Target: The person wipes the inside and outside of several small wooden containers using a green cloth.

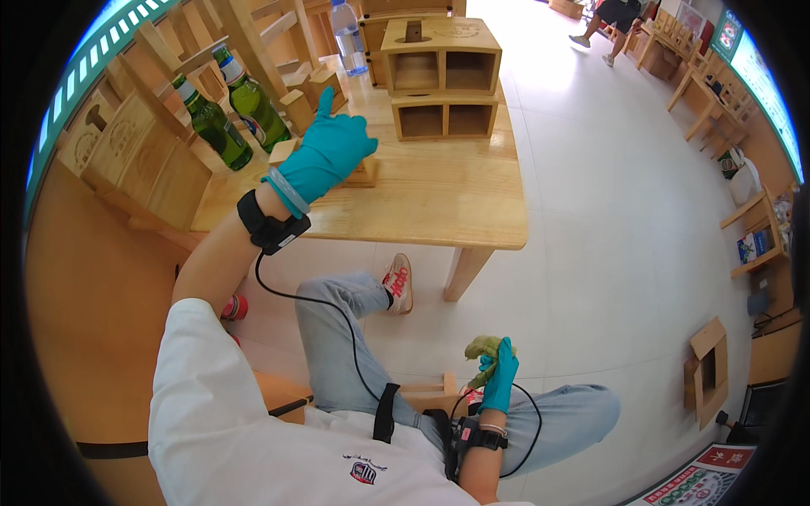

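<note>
My left hand (330,152), in a teal glove, is over the wooden table (443,215) with one finger stretched out and the others curled. Just under it a wooden piece (362,173) shows in part; the palm side is hidden, so I cannot tell whether it grips anything. Two green glass bottles (218,126) (256,107) stand left of this hand, near small wooden blocks (296,109). Low beside my lap, my right hand (500,379), also gloved, grips a crumpled olive-green cloth (484,349).
Two-compartment wooden boxes (441,57) are stacked toward the table's far end, near a clear water bottle (348,41). Wooden chair-like frames (278,38) crowd the left. An open cardboard box (707,373) sits on the floor at right. Another person's legs (610,35) show far off.
</note>
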The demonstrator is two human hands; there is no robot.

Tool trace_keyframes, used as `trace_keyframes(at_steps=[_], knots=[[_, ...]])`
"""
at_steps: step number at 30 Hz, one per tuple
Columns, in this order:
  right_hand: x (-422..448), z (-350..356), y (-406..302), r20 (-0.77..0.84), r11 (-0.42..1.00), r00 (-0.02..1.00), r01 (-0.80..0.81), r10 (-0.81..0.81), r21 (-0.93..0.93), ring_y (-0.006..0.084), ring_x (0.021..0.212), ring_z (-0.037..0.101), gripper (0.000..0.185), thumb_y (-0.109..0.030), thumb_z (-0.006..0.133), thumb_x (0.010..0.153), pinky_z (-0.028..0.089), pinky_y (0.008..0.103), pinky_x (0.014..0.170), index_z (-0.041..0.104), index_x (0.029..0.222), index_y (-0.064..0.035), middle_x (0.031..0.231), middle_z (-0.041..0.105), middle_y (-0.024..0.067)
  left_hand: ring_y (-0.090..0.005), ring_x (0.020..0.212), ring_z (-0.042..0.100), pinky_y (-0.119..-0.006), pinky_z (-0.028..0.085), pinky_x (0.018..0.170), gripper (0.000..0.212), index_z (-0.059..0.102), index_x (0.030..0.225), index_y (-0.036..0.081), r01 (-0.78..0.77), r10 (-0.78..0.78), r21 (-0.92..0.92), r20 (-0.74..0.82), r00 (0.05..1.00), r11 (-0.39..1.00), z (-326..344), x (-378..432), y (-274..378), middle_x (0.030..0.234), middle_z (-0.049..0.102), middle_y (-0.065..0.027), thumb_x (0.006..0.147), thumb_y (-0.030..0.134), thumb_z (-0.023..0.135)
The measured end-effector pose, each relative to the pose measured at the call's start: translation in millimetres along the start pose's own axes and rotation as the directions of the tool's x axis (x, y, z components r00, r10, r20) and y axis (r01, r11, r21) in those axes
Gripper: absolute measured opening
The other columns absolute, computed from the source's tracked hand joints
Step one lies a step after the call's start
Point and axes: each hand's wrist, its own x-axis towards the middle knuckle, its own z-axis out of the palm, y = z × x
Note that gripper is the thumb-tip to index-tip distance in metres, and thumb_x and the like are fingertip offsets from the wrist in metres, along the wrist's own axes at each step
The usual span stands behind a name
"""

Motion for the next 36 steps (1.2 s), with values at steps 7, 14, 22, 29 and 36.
trace_keyframes(at_steps=[7, 14, 22, 29, 36], knots=[[3.8, -6.4, 4.5, -0.014, 1.0, 1.0, 0.021, -0.021, 0.006, 0.015, 0.05, 0.054, 0.042, -0.043, 0.054, 0.088, 0.044, 0.026, 0.044, 0.062, 0.09, -0.0023, 0.068, 0.061, 0.0074, -0.0268, 0.099, 0.057, -0.066, 0.011, 0.104, 0.032, 0.064, 0.104, 0.031, 0.071, -0.072, 0.013, 0.096, 0.993, 0.997, 23.2, -14.1, -34.0, 0.092, 0.057, -0.0052, 0.078, 0.014, 0.062], [9.1, -8.1, 11.6, 0.006, 0.997, 1.0, 0.027, -0.028, 0.076, 0.0152, 0.05, 0.056, 0.039, -0.039, 0.057, 0.088, 0.046, 0.0238, 0.042, 0.061, 0.091, -0.0001, 0.067, 0.061, 0.0088, -0.028, 0.096, 0.059, -0.064, 0.009, 0.106, 0.02, 0.067, 0.097, 0.028, 0.155, -0.157, 0.027, 0.101, 0.982, 0.988, 54.6, -36.4, -70.9, 0.093, 0.059, -0.0078, 0.084, 0.019, 0.056], [6.0, -3.9, 3.5, 0.043, 0.995, 0.997, 0.054, -0.058, 0.082, 0.0153, 0.049, 0.056, 0.042, -0.042, 0.057, 0.088, 0.047, 0.0246, 0.041, 0.061, 0.089, -0.0004, 0.065, 0.061, 0.0087, -0.0345, 0.115, 0.048, -0.07, 0.004, 0.103, 0.067, 0.05, 0.127, 0.026, 0.143, -0.126, -0.05, 0.25, 0.96, 0.989, 10.7, -19.5, -62.8, 0.124, 0.049, -0.0121, 0.067, 0.043, 0.073], [5.0, -9.2, 9.8, 0.045, 0.991, 0.993, 0.105, -0.109, 0.087, 0.0161, 0.049, 0.057, 0.04, -0.04, 0.054, 0.089, 0.047, 0.0256, 0.039, 0.061, 0.089, -0.0002, 0.066, 0.061, 0.0095, -0.0398, 0.128, 0.034, -0.068, 0.006, 0.105, 0.073, 0.04, 0.136, 0.011, 0.132, -0.139, 0.061, 0.138, 0.981, 0.989, -11.9, -13.0, -17.8, 0.141, 0.037, -0.0138, 0.073, 0.035, 0.068], [10.4, -8.8, 19.2, 0.049, 0.99, 0.99, 0.128, -0.131, 0.055, 0.0142, 0.049, 0.052, 0.038, -0.037, 0.051, 0.09, 0.042, 0.0247, 0.041, 0.061, 0.085, -0.0008, 0.066, 0.061, 0.0095, -0.0406, 0.129, 0.033, -0.066, 0.01, 0.107, 0.05, 0.043, 0.13, -0.004, -0.108, -0.033, 0.429, 0.308, 0.951, 0.897, 46.7, -36.4, 4.0, 0.138, 0.041, -0.0175, 0.085, 0.014, 0.053]])
